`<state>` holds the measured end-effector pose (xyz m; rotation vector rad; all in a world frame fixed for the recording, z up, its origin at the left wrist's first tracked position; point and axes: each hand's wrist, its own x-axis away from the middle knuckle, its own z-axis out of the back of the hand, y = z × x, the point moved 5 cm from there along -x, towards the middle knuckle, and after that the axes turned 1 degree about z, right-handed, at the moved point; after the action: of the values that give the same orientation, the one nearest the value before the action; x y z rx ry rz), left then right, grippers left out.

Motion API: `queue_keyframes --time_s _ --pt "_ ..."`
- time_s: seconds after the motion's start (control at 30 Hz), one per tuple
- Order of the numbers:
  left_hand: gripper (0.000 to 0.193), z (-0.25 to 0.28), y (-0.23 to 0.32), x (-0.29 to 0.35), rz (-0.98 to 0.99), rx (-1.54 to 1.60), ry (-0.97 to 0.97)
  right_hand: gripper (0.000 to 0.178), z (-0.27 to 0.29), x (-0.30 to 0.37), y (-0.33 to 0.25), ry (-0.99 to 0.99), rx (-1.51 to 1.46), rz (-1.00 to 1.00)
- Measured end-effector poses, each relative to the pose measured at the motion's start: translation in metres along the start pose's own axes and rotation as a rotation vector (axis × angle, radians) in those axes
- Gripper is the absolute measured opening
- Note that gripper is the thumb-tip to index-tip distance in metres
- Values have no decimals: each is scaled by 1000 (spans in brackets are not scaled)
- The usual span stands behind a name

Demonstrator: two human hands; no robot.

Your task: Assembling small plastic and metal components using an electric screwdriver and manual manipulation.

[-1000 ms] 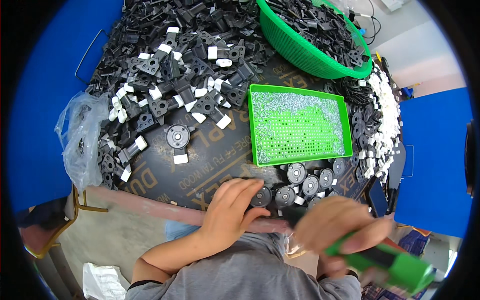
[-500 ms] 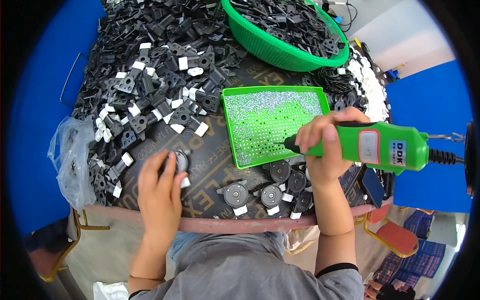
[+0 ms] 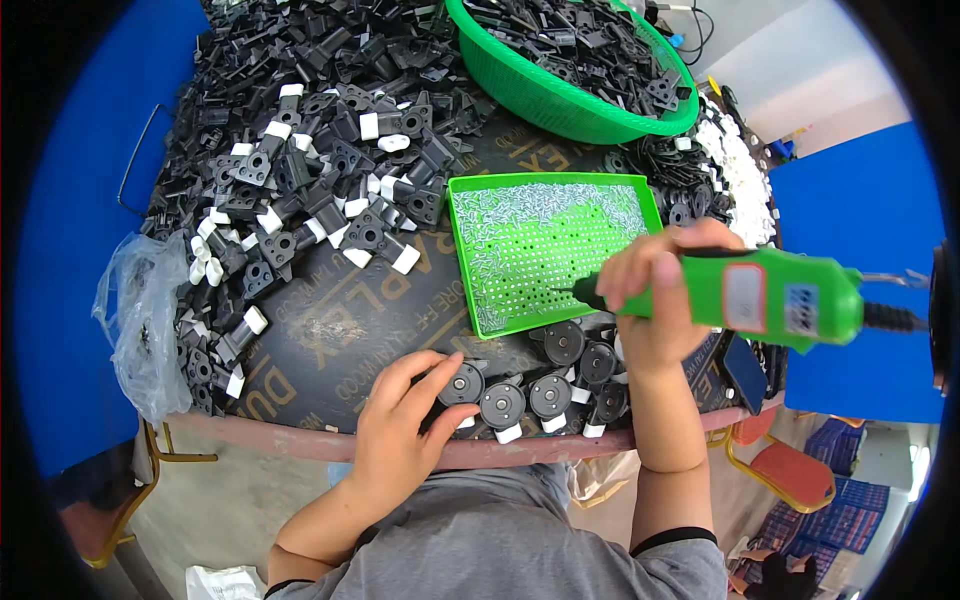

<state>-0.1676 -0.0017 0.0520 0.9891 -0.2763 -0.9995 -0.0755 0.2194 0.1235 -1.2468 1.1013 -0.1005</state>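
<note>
Left hand (image 3: pixel 400 425), fingers spread, presses a round black plastic disc part (image 3: pixel 462 384) on the surface (image 3: pixel 340 320); right hand (image 3: pixel 655 300) grips a green electric screwdriver (image 3: pixel 745 297) over the green perforated screw tray (image 3: pixel 545 250)

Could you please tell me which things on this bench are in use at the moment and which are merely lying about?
In use:
left hand on a round black part
right hand holding the green electric screwdriver
green screw tray

Lying about:
green basket
clear plastic bag
</note>
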Motion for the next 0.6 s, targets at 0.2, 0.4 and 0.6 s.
queue_keyframes --time_s 0.2,0.4,0.6 --pt "53 0 -10 -3 60 111 -51 25 -35 12 -68 -7 -93 -52" --pt "48 2 -2 -9 5 112 -56 32 -72 23 -74 -398 -44 -49" --pt "48 2 -8 -6 3 116 -23 34 -81 29 -50 -494 13 -136"
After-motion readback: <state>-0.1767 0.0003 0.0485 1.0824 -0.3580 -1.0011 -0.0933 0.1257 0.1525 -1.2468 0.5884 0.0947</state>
